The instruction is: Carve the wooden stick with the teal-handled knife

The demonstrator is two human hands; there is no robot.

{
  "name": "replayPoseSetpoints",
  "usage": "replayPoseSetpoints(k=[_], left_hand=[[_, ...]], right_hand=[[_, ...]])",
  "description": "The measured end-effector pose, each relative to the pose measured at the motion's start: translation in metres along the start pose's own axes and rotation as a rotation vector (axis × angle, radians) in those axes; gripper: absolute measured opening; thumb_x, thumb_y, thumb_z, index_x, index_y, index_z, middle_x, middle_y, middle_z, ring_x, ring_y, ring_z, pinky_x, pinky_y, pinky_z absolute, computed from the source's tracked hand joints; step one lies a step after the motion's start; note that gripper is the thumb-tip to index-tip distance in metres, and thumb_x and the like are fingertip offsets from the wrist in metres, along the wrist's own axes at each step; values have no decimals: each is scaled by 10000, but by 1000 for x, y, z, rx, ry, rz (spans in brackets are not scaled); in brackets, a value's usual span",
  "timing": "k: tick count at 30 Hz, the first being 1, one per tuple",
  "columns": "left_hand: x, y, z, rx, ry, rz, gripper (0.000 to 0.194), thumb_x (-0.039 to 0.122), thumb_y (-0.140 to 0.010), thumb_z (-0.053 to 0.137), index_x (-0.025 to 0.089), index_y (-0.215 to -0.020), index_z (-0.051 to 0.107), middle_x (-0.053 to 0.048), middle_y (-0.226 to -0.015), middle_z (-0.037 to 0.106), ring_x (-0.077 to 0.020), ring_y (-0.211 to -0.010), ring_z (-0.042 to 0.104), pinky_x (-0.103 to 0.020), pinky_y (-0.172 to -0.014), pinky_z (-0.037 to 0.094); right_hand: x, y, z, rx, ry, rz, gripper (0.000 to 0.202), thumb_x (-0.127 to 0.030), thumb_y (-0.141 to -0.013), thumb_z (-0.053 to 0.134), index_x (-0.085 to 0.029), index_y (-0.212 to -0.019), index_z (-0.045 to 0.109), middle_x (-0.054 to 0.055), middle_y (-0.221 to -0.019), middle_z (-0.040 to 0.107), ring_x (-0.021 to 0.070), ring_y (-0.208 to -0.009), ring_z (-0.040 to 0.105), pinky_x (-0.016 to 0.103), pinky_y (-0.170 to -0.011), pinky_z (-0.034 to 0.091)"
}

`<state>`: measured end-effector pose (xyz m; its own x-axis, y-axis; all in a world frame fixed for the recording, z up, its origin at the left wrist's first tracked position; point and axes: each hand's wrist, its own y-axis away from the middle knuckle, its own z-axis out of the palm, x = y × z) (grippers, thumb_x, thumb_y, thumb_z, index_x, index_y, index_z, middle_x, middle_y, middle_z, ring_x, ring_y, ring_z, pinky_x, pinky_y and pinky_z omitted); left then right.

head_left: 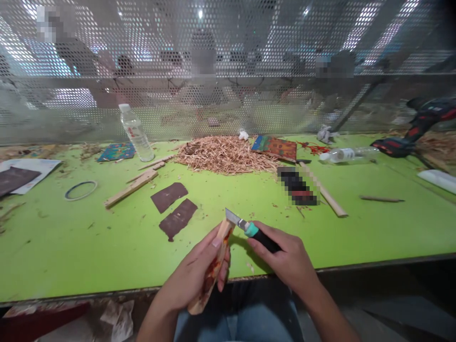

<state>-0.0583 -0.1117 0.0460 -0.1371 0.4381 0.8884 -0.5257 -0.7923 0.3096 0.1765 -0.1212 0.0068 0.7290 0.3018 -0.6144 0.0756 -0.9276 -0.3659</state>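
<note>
My left hand (pixel 203 266) is closed around a carved piece of wood (pixel 213 270), pale with reddish-brown stained patches. The wood slants up and away over the table's front edge. In my right hand (pixel 285 254) is a carving knife (pixel 261 236) with a black and teal handle. Its angled blade lies against or just above the far end of the wood; I cannot tell whether it touches. Two dark brown pieces of sandpaper (pixel 180 218) lie on the green table (pixel 124 251) beyond my left hand.
A heap of wood shavings (pixel 224 154) sits before the perforated metal screen (pixel 231 104). Wood strips (pixel 131 189), an upright water bottle (pixel 137 135) and a tape ring (pixel 81 190) are leftward. Rightward are a wooden rod (pixel 327 197), a lying bottle (pixel 345 154) and a cordless drill (pixel 409 128).
</note>
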Motion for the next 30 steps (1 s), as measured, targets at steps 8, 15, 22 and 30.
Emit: replayPoseSetpoints(k=[8, 15, 22, 30], left_hand=[[-2, 2, 2, 54, -298, 99, 657, 499, -921, 697, 240, -1492, 503, -88, -1225, 669, -259, -1233, 576, -363, -1090, 431], [-7, -1, 6, 117, -407, 93, 466, 534, -954, 607, 190, -1261, 678, -61, -901, 701, -295, -1022, 639, -415, -978, 488], [-13, -4, 11, 116, -302, 73, 383, 560, -973, 573, 206, -1119, 574, 74, -693, 432, -117, -583, 397, -226, -532, 372], [-7, -8, 10, 71, -285, 52, 324, 544, -1001, 528, 220, -1001, 505, 92, -604, 447, -89, -503, 385, -183, -462, 331]], right_hand=[[-8, -3, -4, -156, -15, -168, 364, -406, -988, 660, -188, -1274, 719, 79, -1087, 812, 215, -906, 781, 270, -820, 582], [-9, -2, 0, -118, -20, -232, 416, -494, -1020, 591, -163, -1236, 722, 96, -1051, 815, 213, -849, 784, 269, -780, 584], [-9, -1, 3, -95, 39, -173, 401, -504, -1017, 593, -211, -1259, 720, 80, -1077, 812, 214, -888, 784, 255, -785, 579], [-16, 3, 18, 33, 142, -70, 497, -572, -1040, 493, -193, -1245, 739, 106, -1017, 813, 250, -836, 786, 284, -708, 573]])
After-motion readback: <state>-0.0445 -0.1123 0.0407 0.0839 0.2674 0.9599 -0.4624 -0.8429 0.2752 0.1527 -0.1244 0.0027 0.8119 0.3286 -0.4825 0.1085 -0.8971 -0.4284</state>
